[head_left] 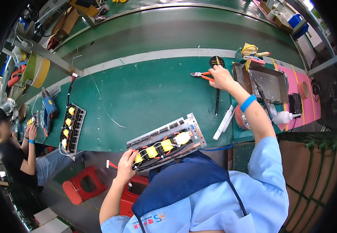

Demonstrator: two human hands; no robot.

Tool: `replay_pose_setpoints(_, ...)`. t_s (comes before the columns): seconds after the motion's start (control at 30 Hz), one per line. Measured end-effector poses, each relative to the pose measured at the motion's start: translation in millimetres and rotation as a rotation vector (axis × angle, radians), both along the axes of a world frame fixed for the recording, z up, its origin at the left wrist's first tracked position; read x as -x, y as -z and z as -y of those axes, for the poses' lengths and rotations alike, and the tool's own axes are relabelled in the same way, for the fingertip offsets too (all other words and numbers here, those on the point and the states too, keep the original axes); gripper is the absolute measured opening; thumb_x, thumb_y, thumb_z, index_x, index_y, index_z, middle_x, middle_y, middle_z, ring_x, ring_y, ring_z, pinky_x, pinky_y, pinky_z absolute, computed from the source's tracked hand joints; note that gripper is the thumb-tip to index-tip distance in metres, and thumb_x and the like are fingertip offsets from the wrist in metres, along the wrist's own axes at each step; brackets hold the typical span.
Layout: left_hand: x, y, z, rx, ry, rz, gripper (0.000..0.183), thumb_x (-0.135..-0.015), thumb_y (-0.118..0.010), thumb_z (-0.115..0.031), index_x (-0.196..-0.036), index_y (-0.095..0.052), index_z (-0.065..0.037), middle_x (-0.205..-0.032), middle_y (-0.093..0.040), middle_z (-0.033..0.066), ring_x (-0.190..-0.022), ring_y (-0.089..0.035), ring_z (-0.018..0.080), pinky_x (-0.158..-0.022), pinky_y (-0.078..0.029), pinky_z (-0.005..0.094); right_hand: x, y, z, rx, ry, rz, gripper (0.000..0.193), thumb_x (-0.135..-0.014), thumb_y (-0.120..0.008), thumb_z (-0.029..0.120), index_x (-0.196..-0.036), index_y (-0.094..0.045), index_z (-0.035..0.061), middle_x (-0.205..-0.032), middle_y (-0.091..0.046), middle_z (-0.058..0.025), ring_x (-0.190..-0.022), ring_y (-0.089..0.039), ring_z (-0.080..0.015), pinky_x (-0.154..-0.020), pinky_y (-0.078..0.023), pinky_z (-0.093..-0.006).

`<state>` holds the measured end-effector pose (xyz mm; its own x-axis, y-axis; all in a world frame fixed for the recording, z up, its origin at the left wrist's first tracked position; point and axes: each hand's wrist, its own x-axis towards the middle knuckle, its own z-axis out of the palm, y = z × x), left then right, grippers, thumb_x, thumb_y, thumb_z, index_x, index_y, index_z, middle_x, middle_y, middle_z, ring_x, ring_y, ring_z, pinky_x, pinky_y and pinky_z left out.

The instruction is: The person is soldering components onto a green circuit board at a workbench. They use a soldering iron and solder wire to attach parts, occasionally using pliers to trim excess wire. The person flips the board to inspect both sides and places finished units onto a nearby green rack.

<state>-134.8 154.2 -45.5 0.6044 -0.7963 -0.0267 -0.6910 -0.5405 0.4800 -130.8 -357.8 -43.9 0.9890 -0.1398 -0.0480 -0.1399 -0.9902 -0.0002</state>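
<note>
- Here's your left hand point(126, 167), down at the near edge, its fingers gripping the left end of the circuit board point(164, 146).
- That circuit board sits slanted across the near edge of the surface point(145, 97), right in front of your dark blue apron point(188, 178), its right end farther from you than its left.
- Along it runs a row of yellow and pale lumps, white wires looping over them, while a red lead point(112, 165) with a white plug pokes out near your left hand.
- Over to your right hand point(222, 77), stretched well across the surface, fingers at the orange handles of the pliers point(204, 75); I cannot tell whether they have closed on them.
- Those pliers point left, metal nose away from your fingers.
- Just beyond, a black disc point(214, 61); on the near side, a thin black rod point(217, 103) runs toward you.
- And there's a blue band point(248, 103) around your right wrist!
- Off to the right: a metal tray point(279, 96), a white bottle point(282, 118) and a pink mat point(310, 106), with a pale strip point(223, 122) nearer the circuit board.
- Swing left, and a 2nd board point(73, 130) with yellow parts lies beside a blue power tool point(50, 105).
- Far left, 1 co-worker point(19, 161) in black sits with arms raised to the surface; a red stool point(85, 185) stands below.
</note>
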Motion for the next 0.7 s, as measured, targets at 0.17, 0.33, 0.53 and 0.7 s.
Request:
replay_pose_setpoints(0.17, 3.0, -1.3, -0.2, -0.007, -0.02, -0.001, 0.07, -0.048, -0.063, 0.008, -0.115, -0.047, -0.007, -0.113, -0.045, 0.0123, -0.106, -0.046, 0.0334, -0.089, -0.04, 0.0402, 61.4, -29.0, -58.0, -0.334, -0.21, 0.142, 0.04, -0.06, -0.067, 0.017, -0.095, -0.053, 0.0057, -0.09, -0.05, -0.012, -0.086, -0.051, -0.0282, -0.075, -0.044, -0.0376)
replay_pose_setpoints(0.33, 2.1, 0.5, -1.9, -0.025, -0.027, -0.009, 0.069, -0.048, -0.063, 0.009, -0.114, -0.049, -0.006, -0.115, -0.045, 0.0129, -0.107, -0.046, 0.0345, -0.09, -0.04, 0.0403, 96.5, -18.6, -76.3, -0.11, -0.336, 0.173, 0.055, -0.048, -0.073, 0.014, -0.099, -0.053, 0.009, -0.09, -0.048, -0.0081, -0.087, -0.048, -0.0226, -0.08, -0.036, -0.0358)
replay_pose_setpoints(0.53, 2.6, 1.6, -2.2, -0.031, -0.029, -0.006, 0.073, -0.046, -0.065, 0.008, -0.115, -0.048, -0.007, -0.117, -0.045, 0.013, -0.109, -0.045, 0.034, -0.091, -0.04, 0.0398, 106.3, -5.6, -72.1, -0.12, -0.352, 0.194, 0.053, -0.05, -0.073, 0.013, -0.099, -0.054, 0.0087, -0.09, -0.048, -0.0085, -0.086, -0.048, -0.0241, -0.078, -0.036, -0.0369)
replay_pose_setpoints(0.7, 2.3, 1.5, -1.8, -0.046, -0.028, -0.004, 0.074, -0.045, -0.066, 0.008, -0.116, -0.048, -0.007, -0.117, -0.044, 0.0129, -0.11, -0.044, 0.0335, -0.092, -0.039, 0.0393, 112.0, 3.9, -73.6, -0.14, -0.3, 0.207, 0.051, -0.051, -0.074, 0.015, -0.098, -0.054, 0.0095, -0.089, -0.049, -0.0079, -0.086, -0.049, -0.0237, -0.075, -0.036, -0.0359)
